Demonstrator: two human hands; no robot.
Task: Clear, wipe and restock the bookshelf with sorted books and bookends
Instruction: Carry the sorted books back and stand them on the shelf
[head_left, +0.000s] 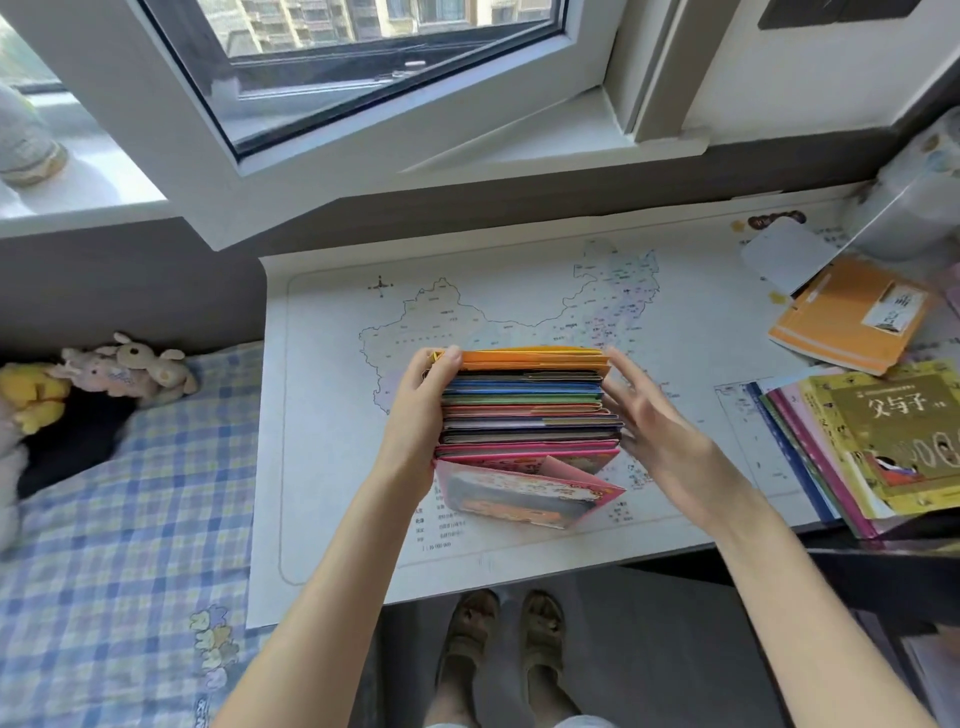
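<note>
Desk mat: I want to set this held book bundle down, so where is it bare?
Bare: the left of the map mat, between bed and book bundle, and the strip behind the bundle. Crowded: the right end, with orange book and book pile.

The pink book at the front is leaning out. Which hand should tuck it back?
Probably the right hand: its straight fingers only touch the bundle, while the left hand grips it. The pink book juts out rightward.

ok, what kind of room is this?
Probably a child's bedroom: a checked-sheet bed with plush toys beside a map desk mat, plus a stack of picture books.
</note>
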